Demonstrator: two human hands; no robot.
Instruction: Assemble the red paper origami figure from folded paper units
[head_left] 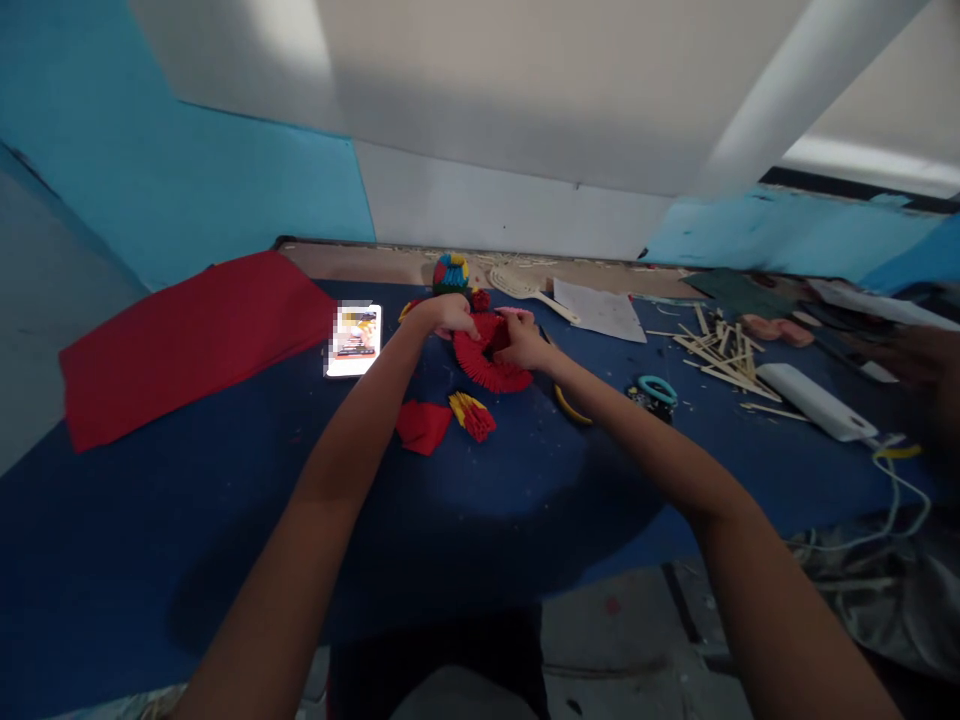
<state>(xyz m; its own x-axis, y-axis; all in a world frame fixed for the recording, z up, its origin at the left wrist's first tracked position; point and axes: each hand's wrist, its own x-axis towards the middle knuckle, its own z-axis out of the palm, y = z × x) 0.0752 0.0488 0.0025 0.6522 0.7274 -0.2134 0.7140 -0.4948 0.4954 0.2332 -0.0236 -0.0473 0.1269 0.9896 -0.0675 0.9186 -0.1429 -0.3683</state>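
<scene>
Both hands meet at a round red ring of folded paper pieces near the middle of the table. My left hand grips its upper left rim, fingers closed. From the right, my right hand pinches the ring's inner right side. Part of the ring lies hidden behind the fingers. Just below it is a small yellow and red bundle of folded paper, with a red paper piece to its left. Behind the hands stands a multicoloured folded-paper ball.
A large red sheet and a lit phone lie on the left. Toward the back right are a hairbrush, white paper and scattered wooden sticks. A white power strip with a cord lies at right, near a blurred dark shape.
</scene>
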